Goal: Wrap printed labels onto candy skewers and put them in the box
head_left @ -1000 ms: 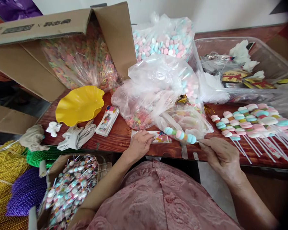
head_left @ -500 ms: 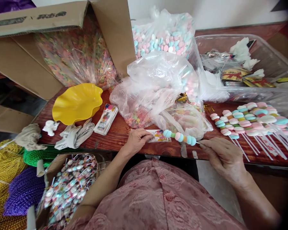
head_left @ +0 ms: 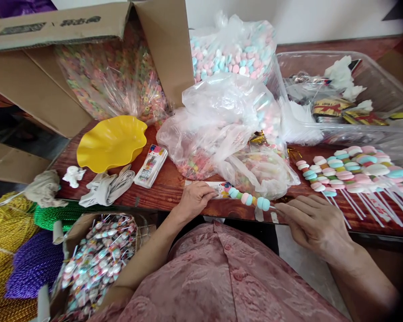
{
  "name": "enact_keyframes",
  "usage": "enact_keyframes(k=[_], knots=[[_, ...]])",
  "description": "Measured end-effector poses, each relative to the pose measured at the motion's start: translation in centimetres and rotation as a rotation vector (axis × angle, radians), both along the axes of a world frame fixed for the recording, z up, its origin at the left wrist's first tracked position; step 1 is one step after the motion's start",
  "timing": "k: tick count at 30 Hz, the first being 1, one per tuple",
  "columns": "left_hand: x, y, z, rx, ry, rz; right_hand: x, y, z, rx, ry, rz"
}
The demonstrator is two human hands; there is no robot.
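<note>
My right hand (head_left: 317, 228) pinches the white stick of a candy skewer (head_left: 250, 199), threaded with blue, pink and green candies and tilted slightly down to the right. My left hand (head_left: 196, 199) is closed, thumb and fingers together, on a flat printed plastic bag (head_left: 223, 188) lying at the table's front edge. The skewer's tip overlaps the bag's right end; I cannot tell if it is inside. To the left of the bag lies a stack of similar printed bags (head_left: 151, 166). Several more candy skewers (head_left: 354, 170) lie in a pile beyond my right hand.
Behind the hands sit clear bags of candy (head_left: 218, 129) and a clear plastic bin (head_left: 366, 129). At left are a yellow wavy dish (head_left: 110, 143), a cardboard box (head_left: 168, 49) and a grey cloth (head_left: 109, 185). Below stands a box of wrapped candy sticks (head_left: 97, 255).
The skewer has shifted a little left and down with my right hand, its tip now over the bag's right end. My left hand has moved slightly right with the bag.
</note>
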State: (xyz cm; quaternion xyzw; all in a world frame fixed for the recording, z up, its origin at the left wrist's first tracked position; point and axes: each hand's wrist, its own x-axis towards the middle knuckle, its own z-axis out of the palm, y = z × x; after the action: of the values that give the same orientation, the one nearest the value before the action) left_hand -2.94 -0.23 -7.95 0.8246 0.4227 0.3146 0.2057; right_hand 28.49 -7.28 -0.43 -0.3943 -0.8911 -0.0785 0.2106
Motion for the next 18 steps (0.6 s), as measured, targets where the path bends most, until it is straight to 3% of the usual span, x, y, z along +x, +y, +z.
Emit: enact_keyframes(k=[6,18], knots=[[0.1,0.0,0.4,-0.013,-0.065,0.023,-0.3,-1.0,0.3,0.013,0.020,0.004],[0.2,-0.3,0.4,0.031,-0.008,0.025,0.0,-1.7,0.1,0.125,0.000,0.013]])
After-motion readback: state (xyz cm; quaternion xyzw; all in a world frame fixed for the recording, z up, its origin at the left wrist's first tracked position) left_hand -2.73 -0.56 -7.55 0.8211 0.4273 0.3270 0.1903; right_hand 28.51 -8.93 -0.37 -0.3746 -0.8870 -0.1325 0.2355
